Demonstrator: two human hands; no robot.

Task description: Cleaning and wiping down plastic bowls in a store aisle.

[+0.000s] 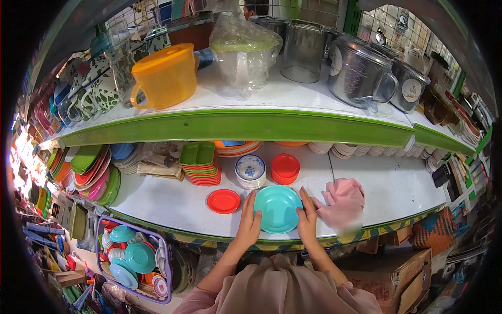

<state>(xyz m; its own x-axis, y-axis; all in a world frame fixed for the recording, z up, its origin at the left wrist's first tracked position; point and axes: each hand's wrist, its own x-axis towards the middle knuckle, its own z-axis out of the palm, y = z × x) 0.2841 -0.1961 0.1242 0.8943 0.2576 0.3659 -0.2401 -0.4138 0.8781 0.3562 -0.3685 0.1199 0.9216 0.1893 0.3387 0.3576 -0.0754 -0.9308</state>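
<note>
Between my two hands is a turquoise plastic plate (pixel 277 210), at the front of the white lower shelf (pixel 392 196). My left hand (pixel 250 219) grips its left rim, thumb on the near side. On the opposite rim my right hand (pixel 308 216) holds it the same way. Just left of my left hand lies a small red plate (pixel 223 201). Behind the turquoise plate stand a stack of white bowls with a blue floral pattern (pixel 250 170) and a stack of red dishes (pixel 285 168). A crumpled pink cloth (pixel 343 200) rests right of my right hand.
Overhead juts the green-edged upper shelf (pixel 243 126), bearing an orange pitcher (pixel 164 78) and plastic-wrapped containers. Divided green and red trays (pixel 199 165) are stacked at the back left. Below left, a purple basket (pixel 169 267) holds turquoise dishes; a cardboard box (pixel 380 274) stands below right.
</note>
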